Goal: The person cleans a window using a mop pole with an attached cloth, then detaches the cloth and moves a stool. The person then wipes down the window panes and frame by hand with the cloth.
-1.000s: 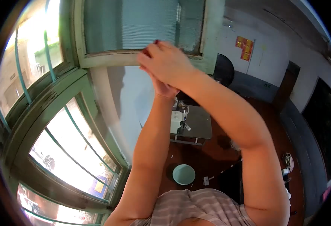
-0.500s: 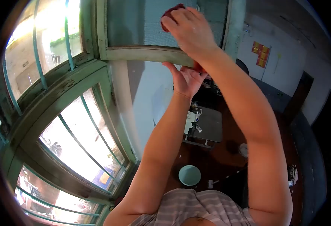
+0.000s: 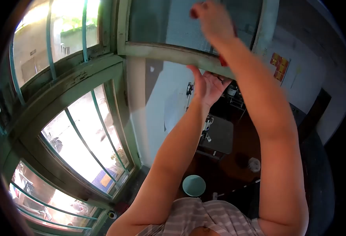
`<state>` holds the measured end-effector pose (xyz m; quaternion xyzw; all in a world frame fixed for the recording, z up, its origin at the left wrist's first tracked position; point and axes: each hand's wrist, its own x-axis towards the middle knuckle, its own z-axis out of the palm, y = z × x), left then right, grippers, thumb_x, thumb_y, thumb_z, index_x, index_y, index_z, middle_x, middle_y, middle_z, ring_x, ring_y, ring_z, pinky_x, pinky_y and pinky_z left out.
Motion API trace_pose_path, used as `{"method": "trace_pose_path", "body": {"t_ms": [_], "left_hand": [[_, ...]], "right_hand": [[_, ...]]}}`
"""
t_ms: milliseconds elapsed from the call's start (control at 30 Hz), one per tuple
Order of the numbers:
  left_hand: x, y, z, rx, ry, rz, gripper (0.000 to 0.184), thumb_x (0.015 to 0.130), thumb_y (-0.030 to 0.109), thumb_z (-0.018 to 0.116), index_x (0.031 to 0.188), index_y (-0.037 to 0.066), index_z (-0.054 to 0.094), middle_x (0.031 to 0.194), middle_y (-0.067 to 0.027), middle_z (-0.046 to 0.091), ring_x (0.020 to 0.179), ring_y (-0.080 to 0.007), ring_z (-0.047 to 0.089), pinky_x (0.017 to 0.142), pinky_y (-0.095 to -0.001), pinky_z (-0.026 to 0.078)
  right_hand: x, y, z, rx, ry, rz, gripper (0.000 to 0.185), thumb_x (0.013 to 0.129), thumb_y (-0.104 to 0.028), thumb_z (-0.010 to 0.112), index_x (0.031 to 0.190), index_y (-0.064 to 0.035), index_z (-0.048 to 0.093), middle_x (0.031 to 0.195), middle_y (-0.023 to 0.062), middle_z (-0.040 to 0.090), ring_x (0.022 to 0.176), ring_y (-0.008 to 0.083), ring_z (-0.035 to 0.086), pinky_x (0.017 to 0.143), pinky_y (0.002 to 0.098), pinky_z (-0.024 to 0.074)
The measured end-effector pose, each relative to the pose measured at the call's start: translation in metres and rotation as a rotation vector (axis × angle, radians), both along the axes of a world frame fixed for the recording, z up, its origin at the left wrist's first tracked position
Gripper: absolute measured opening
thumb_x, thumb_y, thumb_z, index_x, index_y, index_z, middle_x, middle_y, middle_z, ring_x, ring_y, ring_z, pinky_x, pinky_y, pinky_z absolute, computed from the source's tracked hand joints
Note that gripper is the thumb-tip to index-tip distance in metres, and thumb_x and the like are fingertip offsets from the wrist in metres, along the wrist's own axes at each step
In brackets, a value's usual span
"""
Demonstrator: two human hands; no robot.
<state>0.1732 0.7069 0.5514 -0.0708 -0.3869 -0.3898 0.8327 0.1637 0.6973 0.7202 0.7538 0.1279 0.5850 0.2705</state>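
Note:
Overhead, a green-framed window sash (image 3: 173,53) with a glass pane (image 3: 180,27) stands swung into the room. My right hand (image 3: 214,21) is raised in front of the pane, closed on a dark red cloth (image 3: 195,11) that shows at its fingertips; the hand is slightly blurred. Below it, my left hand (image 3: 211,87) is at the underside of the sash's bottom rail, palm up and thumb stretched out. Its fingertips are partly hidden behind the rail. A small red patch shows at the rail beside my right wrist.
To the left is a green window frame (image 3: 78,78) with upright bars and bright daylight behind. Down on the floor are a light green basin (image 3: 194,185) and a dark table (image 3: 220,135). Red and yellow papers (image 3: 279,67) hang on the far wall.
My hands were together at the bottom rail, then parted. My right hand with the cloth rose over the pane, while my left hand stayed low by the rail. The view has shifted.

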Motion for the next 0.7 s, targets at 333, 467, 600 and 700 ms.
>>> {"method": "trace_pose_path", "body": {"t_ms": [333,467,600,700], "left_hand": [[0.000,0.004,0.001,0.030,0.001,0.002,0.105,0.064,0.083,0.034,0.131,0.003,0.032,0.130,-0.0097,0.041,0.118,-0.0261,0.041,0.102,-0.0478,0.029],[0.006,-0.006,-0.003,-0.022,-0.053,0.015,0.106,0.064,0.083,0.033,0.133,0.002,0.029,0.131,-0.0099,0.040,0.119,-0.0264,0.039,0.104,-0.0488,0.026],[0.004,-0.003,0.000,0.006,-0.029,-0.015,0.107,0.065,0.083,0.032,0.134,0.001,0.026,0.130,-0.0103,0.039,0.119,-0.0264,0.038,0.105,-0.0496,0.024],[0.001,0.002,0.003,0.052,0.031,-0.023,0.105,0.064,0.083,0.037,0.132,0.003,0.031,0.129,-0.0095,0.043,0.116,-0.0267,0.042,0.099,-0.0476,0.032]], "right_hand": [[-0.016,0.009,0.046,-0.119,-0.019,-0.329,0.017,0.078,-0.018,0.054,0.091,-0.0080,0.059,0.091,0.0169,0.054,0.089,0.0301,0.053,0.079,0.0402,0.0417],[0.016,0.001,-0.025,-0.143,0.229,-0.117,0.021,0.077,-0.023,0.055,0.077,-0.0033,0.061,0.085,0.0116,0.060,0.079,0.0278,0.059,0.068,0.0372,0.0498],[-0.008,0.007,-0.001,-0.070,0.376,-0.122,0.024,0.078,-0.027,0.056,0.076,-0.0029,0.061,0.083,0.0118,0.061,0.078,0.0270,0.060,0.064,0.0368,0.0499],[-0.021,-0.005,0.070,0.100,-0.112,-0.230,0.019,0.079,-0.019,0.054,0.090,-0.0055,0.061,0.090,0.0178,0.056,0.091,0.0311,0.053,0.081,0.0402,0.0421]]}}
